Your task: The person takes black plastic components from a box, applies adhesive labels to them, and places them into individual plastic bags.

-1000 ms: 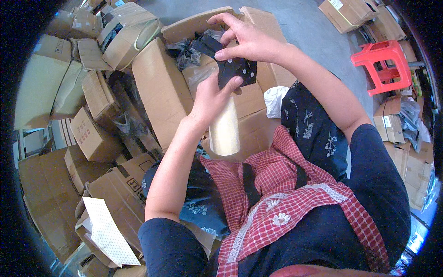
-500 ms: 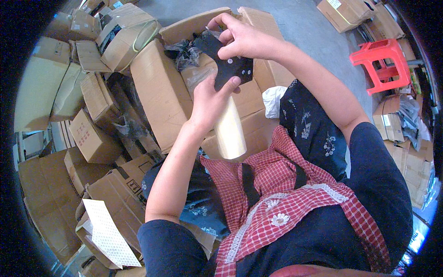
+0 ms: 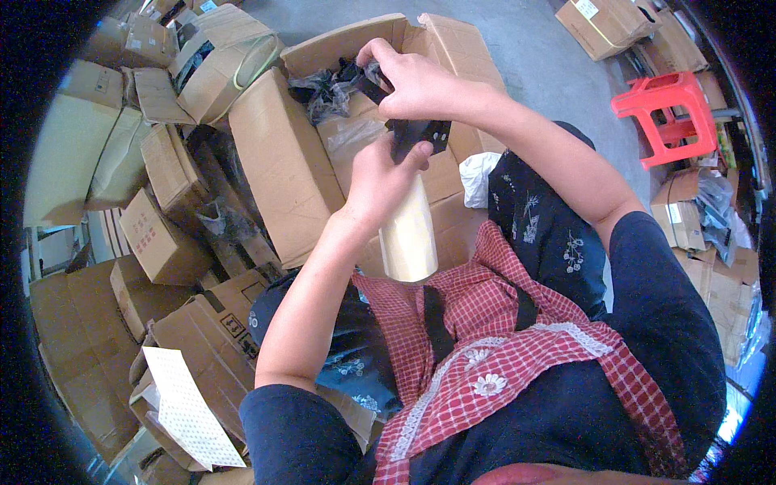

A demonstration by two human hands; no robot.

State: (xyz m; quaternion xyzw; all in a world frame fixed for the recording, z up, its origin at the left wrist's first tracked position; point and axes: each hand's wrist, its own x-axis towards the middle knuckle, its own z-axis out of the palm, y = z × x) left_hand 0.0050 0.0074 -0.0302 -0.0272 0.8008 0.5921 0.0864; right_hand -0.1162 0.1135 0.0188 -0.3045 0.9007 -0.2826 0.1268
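Observation:
Over an open cardboard box, my left hand (image 3: 380, 178) is closed round the lower part of a dark black piece (image 3: 420, 133) with small white round spots; its thumb presses on the near edge. Directly below that hand a pale yellowish, smooth, roll-like thing (image 3: 411, 234) hangs down toward my lap; whether the fingers grip it too is hidden. My right hand (image 3: 416, 85) is curled over the top of the black piece, its index finger bent and thumb against it. Beneath both hands the cardboard box (image 3: 291, 162) holds crumpled clear plastic bags (image 3: 327, 97) with dark things inside.
Stacked cardboard boxes (image 3: 166, 238) crowd the left side. A printed white sheet (image 3: 190, 408) lies at the lower left. On the right stands a red plastic stool (image 3: 667, 121) on the grey floor, near more boxes (image 3: 606, 24). White crumpled material (image 3: 478, 179) sits beside my right knee.
The black piece has tilted and shows less of its spotted face. My right hand has come lower over it, and my left hand has shifted slightly right with the pale roll-like thing.

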